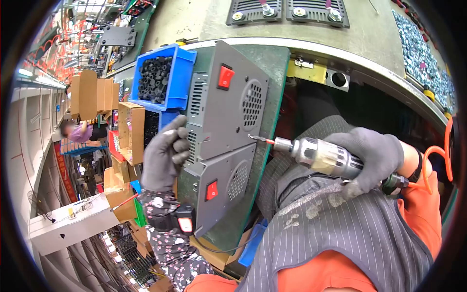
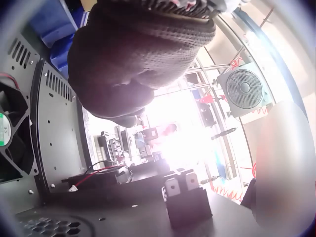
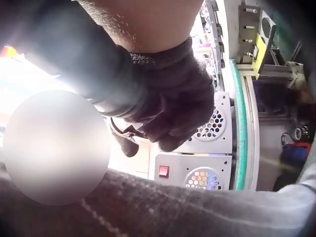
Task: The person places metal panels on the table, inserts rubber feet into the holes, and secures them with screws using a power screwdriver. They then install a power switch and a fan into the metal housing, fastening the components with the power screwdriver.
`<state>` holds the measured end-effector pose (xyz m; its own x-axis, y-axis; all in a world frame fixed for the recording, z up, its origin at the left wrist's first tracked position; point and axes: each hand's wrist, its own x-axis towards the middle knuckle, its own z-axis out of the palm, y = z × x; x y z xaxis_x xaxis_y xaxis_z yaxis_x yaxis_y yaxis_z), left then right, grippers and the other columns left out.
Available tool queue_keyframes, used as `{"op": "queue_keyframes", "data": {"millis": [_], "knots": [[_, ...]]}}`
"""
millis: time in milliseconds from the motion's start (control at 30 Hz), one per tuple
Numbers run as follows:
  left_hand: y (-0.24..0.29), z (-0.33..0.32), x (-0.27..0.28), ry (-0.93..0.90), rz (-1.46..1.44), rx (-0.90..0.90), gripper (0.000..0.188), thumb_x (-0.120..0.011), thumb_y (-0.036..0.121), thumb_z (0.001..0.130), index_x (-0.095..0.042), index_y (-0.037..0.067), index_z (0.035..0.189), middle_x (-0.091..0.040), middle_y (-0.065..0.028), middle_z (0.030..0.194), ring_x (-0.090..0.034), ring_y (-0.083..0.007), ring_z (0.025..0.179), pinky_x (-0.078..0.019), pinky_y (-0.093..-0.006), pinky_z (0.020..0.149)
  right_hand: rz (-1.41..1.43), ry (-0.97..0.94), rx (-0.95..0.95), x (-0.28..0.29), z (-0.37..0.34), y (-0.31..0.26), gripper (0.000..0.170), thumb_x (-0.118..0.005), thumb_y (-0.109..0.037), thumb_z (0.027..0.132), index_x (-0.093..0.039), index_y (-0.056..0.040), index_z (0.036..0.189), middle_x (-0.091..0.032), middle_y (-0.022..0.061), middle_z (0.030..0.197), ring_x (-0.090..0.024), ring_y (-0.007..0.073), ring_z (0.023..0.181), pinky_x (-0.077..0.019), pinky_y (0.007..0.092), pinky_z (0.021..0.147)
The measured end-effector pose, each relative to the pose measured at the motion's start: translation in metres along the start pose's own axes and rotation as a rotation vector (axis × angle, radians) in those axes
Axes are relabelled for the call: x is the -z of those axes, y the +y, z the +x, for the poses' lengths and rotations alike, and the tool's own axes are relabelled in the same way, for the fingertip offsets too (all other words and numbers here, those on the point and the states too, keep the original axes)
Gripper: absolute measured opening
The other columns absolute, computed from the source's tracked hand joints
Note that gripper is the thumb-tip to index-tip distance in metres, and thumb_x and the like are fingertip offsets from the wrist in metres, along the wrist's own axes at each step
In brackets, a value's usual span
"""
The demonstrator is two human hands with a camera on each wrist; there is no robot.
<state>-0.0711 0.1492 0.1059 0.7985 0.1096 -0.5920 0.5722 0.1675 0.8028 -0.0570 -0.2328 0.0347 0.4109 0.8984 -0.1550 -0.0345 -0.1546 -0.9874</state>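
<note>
Two grey metal housings stand side by side, the upper one (image 1: 228, 112) and the lower one (image 1: 221, 194), each with a red rocker switch and a honeycomb vent. My gloved left hand (image 1: 163, 158) is beside their left edges with its fingers curled; nothing shows in it. In the left wrist view this hand (image 2: 133, 59) hangs above the housings' inner side, near black switch terminals (image 2: 187, 202). My gloved right hand (image 1: 374, 153) grips a powered screwdriver (image 1: 328, 158), its bit pointing left at the upper housing's right edge. The right wrist view shows this hand (image 3: 173, 98) too.
A blue bin (image 1: 182, 78) of black parts stands behind the housings, with cardboard boxes (image 1: 130, 131) farther left. Vented plates (image 1: 318, 9) and a heap of small metal parts (image 1: 418, 53) lie on the upper bench. An orange hose (image 1: 448, 146) hangs at right; a person (image 1: 80, 132) is far left.
</note>
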Motion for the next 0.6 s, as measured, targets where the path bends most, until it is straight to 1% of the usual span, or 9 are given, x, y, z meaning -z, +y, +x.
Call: {"op": "queue_keyframes", "data": {"millis": [67, 100, 167, 233, 300, 333, 400, 533, 600], "knots": [[-0.009, -0.002, 0.003, -0.099, -0.014, 0.039, 0.034, -0.045, 0.019, 0.094, -0.048, -0.003, 0.119, -0.052, 0.0007, 0.076, -0.037, -0.0034, 0.052, -0.0271, -0.0151, 0.038, 0.104, -0.025, -0.009, -0.003, 0.0, -0.001, 0.07, -0.081, -0.026, 0.062, -0.051, 0.0011, 0.118, -0.063, 0.0103, 0.091, -0.062, 0.0188, 0.081, -0.0501, 0.0299, 0.074], [-0.011, -0.006, -0.005, -0.09, 0.05, 0.006, 0.035, -0.045, 0.021, 0.095, -0.049, -0.004, 0.119, -0.051, 0.0006, 0.071, -0.032, -0.0029, 0.046, -0.0243, -0.0153, 0.036, 0.095, -0.019, 0.004, -0.004, 0.003, -0.002, 0.07, -0.081, -0.026, 0.062, -0.051, 0.0011, 0.118, -0.063, 0.0103, 0.091, -0.062, 0.0188, 0.081, -0.0501, 0.0299, 0.074], [-0.011, -0.01, -0.01, -0.148, 0.105, -0.076, 0.036, -0.044, 0.02, 0.095, -0.048, -0.005, 0.121, -0.052, -0.0007, 0.072, -0.032, -0.0029, 0.046, -0.025, -0.0155, 0.037, 0.062, 0.001, 0.169, -0.008, 0.009, -0.003, 0.074, -0.082, -0.028, 0.06, -0.049, 0.0028, 0.12, -0.063, 0.0116, 0.093, -0.062, 0.0194, 0.082, -0.0501, 0.0301, 0.074], [-0.01, -0.013, -0.022, -0.176, 0.131, -0.15, 0.036, -0.044, 0.019, 0.095, -0.047, -0.005, 0.122, -0.053, -0.0015, 0.073, -0.033, -0.0029, 0.047, -0.0257, -0.0154, 0.038, 0.045, 0.002, 0.183, -0.009, 0.016, -0.011, 0.076, -0.081, -0.028, 0.06, -0.048, 0.0035, 0.12, -0.063, 0.0123, 0.094, -0.062, 0.0197, 0.081, -0.0501, 0.0302, 0.074], [-0.004, -0.019, -0.036, 0.046, 0.131, -0.269, 0.036, -0.045, 0.018, 0.095, -0.048, -0.004, 0.123, -0.057, -0.0034, 0.077, -0.035, -0.0029, 0.048, -0.0277, -0.0151, 0.039, 0.067, -0.025, 0.152, -0.011, 0.024, -0.019, 0.076, -0.08, -0.03, 0.06, -0.048, 0.003, 0.12, -0.063, 0.0124, 0.094, -0.062, 0.0195, 0.081, -0.0503, 0.0303, 0.073], [-0.002, -0.021, -0.034, 0.042, 0.135, -0.28, 0.036, -0.045, 0.018, 0.095, -0.048, -0.004, 0.123, -0.057, -0.0034, 0.077, -0.035, -0.0029, 0.048, -0.0277, -0.0151, 0.039, 0.059, -0.019, 0.16, -0.011, 0.027, -0.026, 0.076, -0.08, -0.03, 0.06, -0.048, 0.003, 0.12, -0.063, 0.0124, 0.094, -0.062, 0.0195, 0.081, -0.0503, 0.0303, 0.073], [-0.001, -0.027, -0.023, -0.079, 0.153, -0.335, 0.036, -0.049, 0.019, 0.093, -0.05, -0.003, 0.122, -0.06, -0.0047, 0.082, -0.037, -0.0028, 0.05, -0.0298, -0.0149, 0.041, 0.088, -0.059, 0.041, -0.012, 0.034, -0.042, 0.07, -0.079, -0.029, 0.061, -0.049, 0.0006, 0.118, -0.063, 0.0107, 0.091, -0.062, 0.0185, 0.079, -0.0506, 0.0301, 0.07], [0.0, -0.032, -0.018, -0.195, -0.021, -0.378, 0.036, -0.053, 0.022, 0.092, -0.052, -0.002, 0.12, -0.06, -0.0038, 0.083, -0.04, -0.0035, 0.052, -0.032, -0.0155, 0.043, 0.056, -0.036, 0.145, -0.02, 0.05, -0.047, 0.065, -0.077, -0.027, 0.063, -0.05, -0.0005, 0.116, -0.062, 0.0092, 0.083, -0.062, 0.0179, 0.075, -0.0507, 0.03, 0.067], [0.001, -0.035, -0.019, -0.247, -0.014, -0.391, 0.035, -0.053, 0.02, 0.093, -0.053, -0.002, 0.119, -0.06, -0.0045, 0.084, -0.041, -0.0041, 0.054, -0.0328, -0.0162, 0.044, 0.033, -0.041, 0.088, -0.02, 0.052, -0.055, 0.065, -0.077, -0.027, 0.064, -0.05, 0.0007, 0.116, -0.062, 0.0105, 0.081, -0.062, 0.0185, 0.074, -0.0506, 0.0301, 0.067]]}}
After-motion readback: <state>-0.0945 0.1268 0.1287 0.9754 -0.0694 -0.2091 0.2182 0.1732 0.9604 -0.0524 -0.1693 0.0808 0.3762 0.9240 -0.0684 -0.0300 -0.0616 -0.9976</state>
